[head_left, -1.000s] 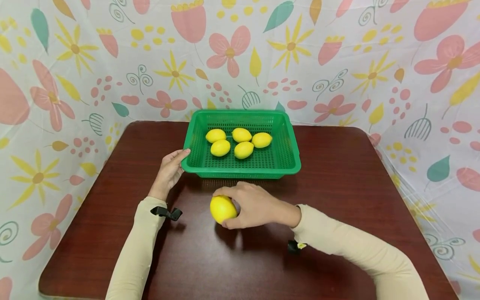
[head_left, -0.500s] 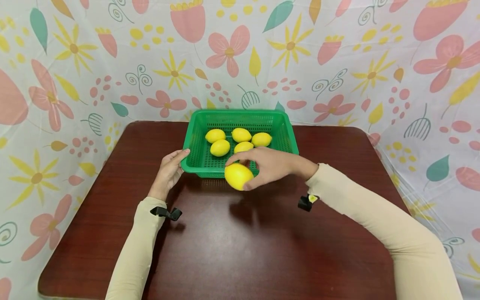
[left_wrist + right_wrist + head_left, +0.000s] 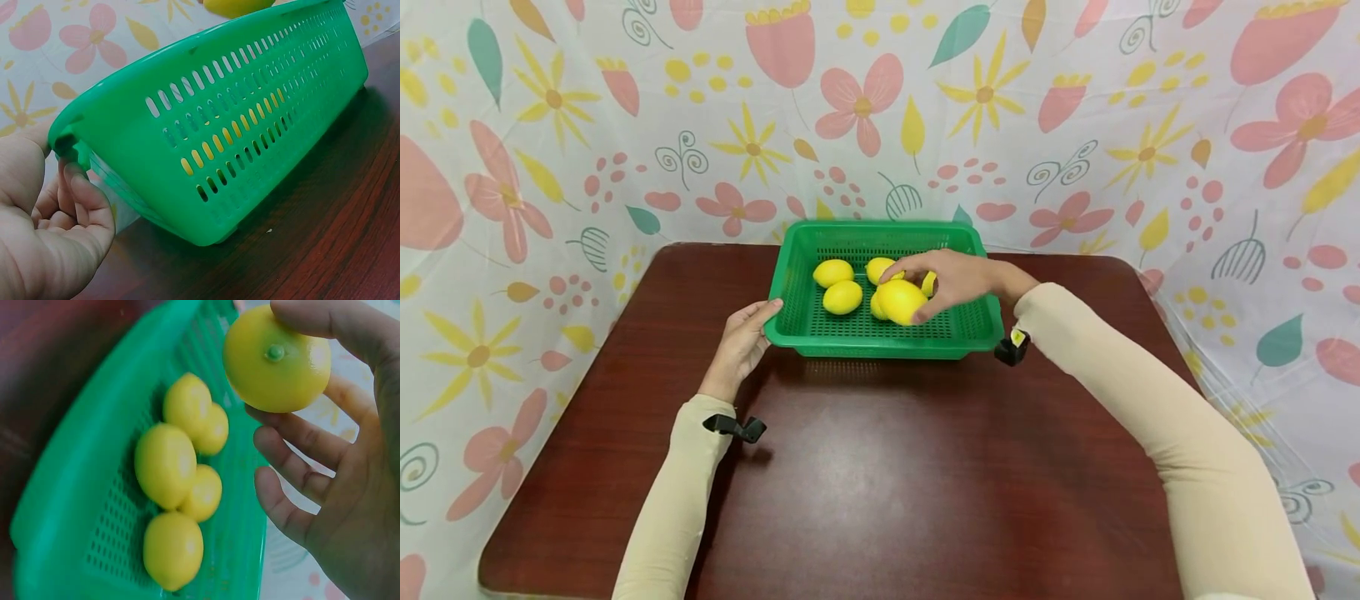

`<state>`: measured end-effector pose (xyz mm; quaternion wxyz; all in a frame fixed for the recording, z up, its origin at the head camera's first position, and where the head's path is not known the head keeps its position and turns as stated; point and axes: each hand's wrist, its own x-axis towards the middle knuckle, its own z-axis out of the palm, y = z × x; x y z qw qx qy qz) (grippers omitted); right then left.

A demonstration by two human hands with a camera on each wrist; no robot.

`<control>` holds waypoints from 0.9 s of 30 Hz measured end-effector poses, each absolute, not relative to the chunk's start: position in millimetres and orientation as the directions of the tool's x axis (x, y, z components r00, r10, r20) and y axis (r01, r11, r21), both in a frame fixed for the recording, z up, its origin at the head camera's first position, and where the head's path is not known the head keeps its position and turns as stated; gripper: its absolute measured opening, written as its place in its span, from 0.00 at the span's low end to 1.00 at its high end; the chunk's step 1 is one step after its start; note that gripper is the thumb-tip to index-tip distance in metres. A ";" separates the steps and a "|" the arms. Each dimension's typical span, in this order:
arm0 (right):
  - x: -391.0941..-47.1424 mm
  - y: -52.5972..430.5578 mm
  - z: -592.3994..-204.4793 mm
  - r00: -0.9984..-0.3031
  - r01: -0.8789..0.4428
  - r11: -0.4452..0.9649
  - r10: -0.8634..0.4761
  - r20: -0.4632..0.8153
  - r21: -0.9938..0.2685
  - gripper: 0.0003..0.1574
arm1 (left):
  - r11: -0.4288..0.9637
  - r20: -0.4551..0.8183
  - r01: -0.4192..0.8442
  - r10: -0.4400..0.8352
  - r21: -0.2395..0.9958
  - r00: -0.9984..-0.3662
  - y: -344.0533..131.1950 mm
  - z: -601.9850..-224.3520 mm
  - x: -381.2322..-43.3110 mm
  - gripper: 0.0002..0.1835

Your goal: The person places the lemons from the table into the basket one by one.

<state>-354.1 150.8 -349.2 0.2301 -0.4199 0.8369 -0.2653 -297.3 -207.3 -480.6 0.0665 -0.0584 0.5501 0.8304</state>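
A green perforated basket (image 3: 880, 343) stands at the back of the table. My left hand (image 3: 742, 343) pinches its rim at the front left corner; the left wrist view shows the thumb over the rim (image 3: 87, 94) and fingers beneath. My right hand (image 3: 958, 279) holds a lemon (image 3: 901, 302) between thumb and fingers, above the basket. In the right wrist view that held lemon (image 3: 275, 362) shows its stem end. Several other lemons (image 3: 165, 465) lie inside on the basket's floor. From the head, the right hand and its lemon partly cover some of them.
The dark reddish-brown table (image 3: 865, 483) extends in front of the basket. A floral curtain (image 3: 865, 117) hangs right behind the basket and along both sides. A black strap mount (image 3: 735, 427) sits on the left wrist, another mount (image 3: 1012, 347) on the right.
My right hand has carried the lemon up from near the table in front, away from me, to above the basket. The left hand has stayed at the rim.
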 end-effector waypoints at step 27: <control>-413.6 156.7 -377.1 -0.627 -0.490 0.760 -0.647 -0.433 -0.427 0.47 | -0.404 -0.138 -0.145 0.047 0.903 -0.989 -210.4 -487.0 -301.1 0.09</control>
